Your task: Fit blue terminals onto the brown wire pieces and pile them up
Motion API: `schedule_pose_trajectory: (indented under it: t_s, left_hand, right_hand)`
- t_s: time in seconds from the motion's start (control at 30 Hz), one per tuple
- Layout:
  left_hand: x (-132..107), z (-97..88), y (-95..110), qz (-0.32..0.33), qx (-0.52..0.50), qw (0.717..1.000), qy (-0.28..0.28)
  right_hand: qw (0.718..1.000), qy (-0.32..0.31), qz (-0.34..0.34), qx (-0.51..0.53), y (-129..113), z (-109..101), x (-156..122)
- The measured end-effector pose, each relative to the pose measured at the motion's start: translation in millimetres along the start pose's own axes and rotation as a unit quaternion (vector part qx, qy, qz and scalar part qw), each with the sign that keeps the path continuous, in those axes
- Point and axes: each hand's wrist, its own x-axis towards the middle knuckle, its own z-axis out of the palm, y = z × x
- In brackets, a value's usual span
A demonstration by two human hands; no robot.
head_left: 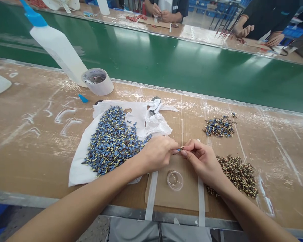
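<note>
Head view: shows one small blue piece [179, 150] pinched firmly by both left hand [158, 153] and right hand [203, 159], lying apparently lengthwise from hand to hand, just beyond the clear cup [181, 185].

We've got a smooth clear plastic cup [181, 183] near our bench's [27, 161] front edge, glossy green belt [166, 64] past its back.

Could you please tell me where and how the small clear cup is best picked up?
I'd pinch the small clear cup by opposite outer walls, coming from the near side: its round wall looks unobstructed there, while the open top has a thin tan piece inside.
</note>
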Motion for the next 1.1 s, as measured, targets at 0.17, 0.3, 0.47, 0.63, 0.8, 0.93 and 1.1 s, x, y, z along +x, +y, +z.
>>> schedule_pose_trajectory:
  t_s: [0.17,0.3,0.47,0.63,0.8,0.93,1.1]
  left_hand:
    - [1,0.3,2,-0.018,0.013,1.000,-0.005]
    - [1,-0.5,3,-0.032,0.014,0.999,-0.018]
    - [1,-14.7,9,-0.058,-0.016,0.997,-0.050]
    - [-11,-67.5,9,-0.120,-0.139,0.981,-0.062]
    - [-30,-98.4,6,-0.176,-0.049,0.969,-0.166]
    - [-35,-80.0,11,-0.186,0.012,0.965,-0.187]
    - [-35,-53.7,13,-0.165,0.116,0.965,-0.167]
  right_hand:
    - [1.000,0.009,-0.007,-0.019,0,2,0]
    - [1.000,0.012,-0.005,-0.013,0,2,1]
    - [0.999,0.014,0.017,0.032,-3,6,1]
    - [0.996,0.092,0.005,0.016,-16,-10,4]
    - [0.959,0.275,-0.032,-0.055,-11,-64,14]
    - [0.932,0.351,-0.027,-0.087,10,-101,22]
    - [0.928,0.339,-0.013,-0.154,26,-119,27]
